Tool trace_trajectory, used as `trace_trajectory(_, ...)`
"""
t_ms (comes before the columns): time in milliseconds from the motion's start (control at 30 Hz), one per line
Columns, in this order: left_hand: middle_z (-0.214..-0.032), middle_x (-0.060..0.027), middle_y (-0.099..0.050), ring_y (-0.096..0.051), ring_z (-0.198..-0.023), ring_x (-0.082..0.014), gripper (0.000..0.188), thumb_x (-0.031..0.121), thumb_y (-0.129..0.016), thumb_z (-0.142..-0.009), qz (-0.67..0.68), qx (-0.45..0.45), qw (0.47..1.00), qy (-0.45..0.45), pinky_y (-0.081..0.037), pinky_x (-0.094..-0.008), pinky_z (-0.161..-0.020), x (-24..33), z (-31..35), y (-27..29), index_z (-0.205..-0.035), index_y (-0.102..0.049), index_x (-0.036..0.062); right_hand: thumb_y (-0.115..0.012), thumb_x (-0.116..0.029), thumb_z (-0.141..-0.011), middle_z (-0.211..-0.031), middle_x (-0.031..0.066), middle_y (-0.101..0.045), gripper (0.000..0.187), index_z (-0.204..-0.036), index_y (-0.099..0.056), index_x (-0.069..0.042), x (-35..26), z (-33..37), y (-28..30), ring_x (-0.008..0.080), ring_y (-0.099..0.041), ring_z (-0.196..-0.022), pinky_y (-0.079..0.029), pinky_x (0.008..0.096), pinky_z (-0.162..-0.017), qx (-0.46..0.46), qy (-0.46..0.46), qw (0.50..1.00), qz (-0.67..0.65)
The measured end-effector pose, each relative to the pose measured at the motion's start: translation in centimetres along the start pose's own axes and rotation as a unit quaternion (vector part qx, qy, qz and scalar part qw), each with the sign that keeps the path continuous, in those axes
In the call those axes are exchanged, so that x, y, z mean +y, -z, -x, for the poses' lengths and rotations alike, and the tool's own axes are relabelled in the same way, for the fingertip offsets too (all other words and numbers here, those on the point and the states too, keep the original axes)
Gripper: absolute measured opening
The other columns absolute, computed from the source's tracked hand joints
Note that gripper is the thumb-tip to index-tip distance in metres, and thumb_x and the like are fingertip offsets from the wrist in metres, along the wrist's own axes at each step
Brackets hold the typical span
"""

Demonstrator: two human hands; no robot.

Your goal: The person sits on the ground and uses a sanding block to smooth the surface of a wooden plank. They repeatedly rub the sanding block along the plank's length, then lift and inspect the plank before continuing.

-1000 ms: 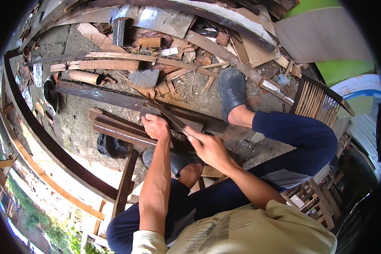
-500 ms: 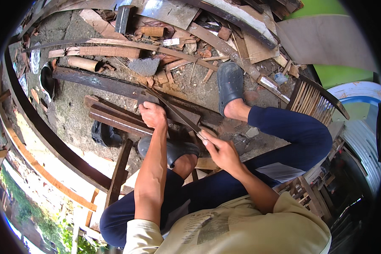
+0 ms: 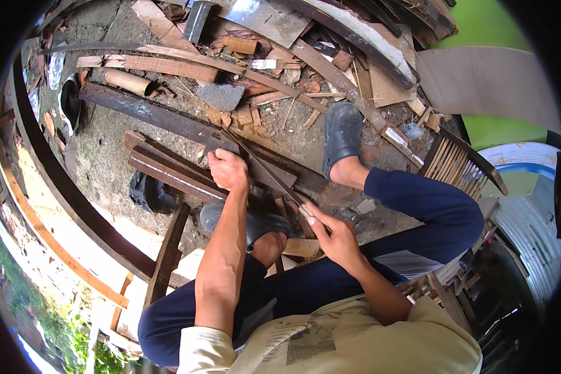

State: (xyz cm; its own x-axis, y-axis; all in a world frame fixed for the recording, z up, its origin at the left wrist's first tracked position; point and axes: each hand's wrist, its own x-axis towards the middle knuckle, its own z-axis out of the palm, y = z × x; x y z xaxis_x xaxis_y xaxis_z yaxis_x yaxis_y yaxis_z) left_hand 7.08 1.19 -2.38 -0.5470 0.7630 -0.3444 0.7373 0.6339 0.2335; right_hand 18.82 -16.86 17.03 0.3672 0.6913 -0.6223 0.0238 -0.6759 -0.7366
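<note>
My left hand (image 3: 229,169) is closed on a dark wooden piece (image 3: 222,144), which lies over a long dark plank (image 3: 149,114) on the ground. Closed around the near end of a long, narrow dark blade (image 3: 265,163) is my right hand (image 3: 335,238). The blade slants away to the far left, its far end beside the wooden piece; I cannot tell whether they touch. Under the blade lies a flat dark board (image 3: 269,176). Shorter dark wooden bars (image 3: 168,171) rest left of my left hand.
My feet in dark clogs (image 3: 342,134) stand on either side of the work. Beyond are a grey stone (image 3: 221,96), a bamboo piece (image 3: 129,81) and wood scraps. A slatted wooden piece (image 3: 453,163) lies at right, a black plastic bag (image 3: 151,192) at left.
The view has tilted slightly, so the ground things sit a little lower. My right hand has drawn slightly nearer and to the right with the blade. My left hand keeps its hold.
</note>
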Motion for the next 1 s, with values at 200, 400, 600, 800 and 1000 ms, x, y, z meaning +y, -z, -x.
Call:
trace_trajectory(200, -0.118, -0.0279, -0.069, -0.063, -0.109, -0.0506, 0.055, 0.040, -0.036, -0.096, -0.020, -0.104, 0.994, 0.014, -0.047, -0.0569, -0.096, 1.3, 0.1, 1.1, -0.125, -0.067, 0.0041, -0.058, -0.021, -0.104, -0.126, 0.0202, -0.068, 0.038, -0.135, -0.063, -0.001, 0.3, -13.5, -8.1, 0.0352, -0.066, -0.118, -0.054, 0.0365, -0.098, -0.009, 0.009, 0.998, 0.061)
trace_trajectory(400, -0.118, -0.0270, -0.069, -0.063, -0.109, -0.0498, 0.052, 0.040, -0.036, -0.096, -0.018, -0.073, 0.997, 0.024, -0.046, -0.0566, -0.095, 0.2, 0.0, 1.2, -0.124, -0.062, 0.0049, -0.058, -0.018, -0.103, -0.121, 0.0219, -0.070, 0.036, -0.135, -0.065, -0.004, -0.3, -2.5, -2.0, 0.0372, -0.068, -0.111, -0.057, 0.0418, -0.089, -0.013, -0.019, 0.999, 0.033)
trace_trajectory(600, -0.107, -0.0281, -0.070, -0.063, -0.100, -0.0519, 0.045, 0.038, -0.036, -0.097, 0.016, -0.015, 1.000, -0.015, -0.046, -0.0604, -0.088, 0.4, 0.6, 0.3, -0.105, -0.065, 0.0036, -0.058, -0.022, -0.103, -0.117, 0.0207, -0.071, 0.036, -0.135, -0.066, -0.009, 1.5, -7.4, -3.9, 0.0386, -0.070, -0.106, -0.058, 0.0431, -0.087, -0.012, 0.010, 0.998, 0.065)
trace_trajectory(800, -0.108, -0.0281, -0.071, -0.065, -0.100, -0.0511, 0.046, 0.037, -0.037, -0.096, -0.021, -0.041, 0.998, -0.041, -0.048, -0.0586, -0.089, 0.0, 1.2, -1.3, -0.106, -0.066, 0.0022, -0.055, -0.024, -0.104, -0.127, 0.0213, -0.067, 0.038, -0.134, -0.065, -0.003, -0.3, -11.8, -6.6, 0.0380, -0.064, -0.119, -0.053, 0.0389, -0.099, 0.008, -0.012, 0.999, 0.042)
trace_trajectory(1000, -0.103, -0.0288, -0.068, -0.063, -0.094, -0.0519, 0.043, 0.036, -0.038, -0.096, -0.025, -0.050, 0.998, -0.039, -0.047, -0.0599, -0.085, 0.7, 1.9, -0.4, -0.097, -0.060, -0.0004, -0.060, -0.018, -0.103, -0.116, 0.0204, -0.074, 0.036, -0.137, -0.065, -0.009, 0.7, -0.7, -0.3, 0.0264, -0.073, -0.110, -0.056, 0.0341, -0.090, -0.012, -0.101, 0.994, 0.033)
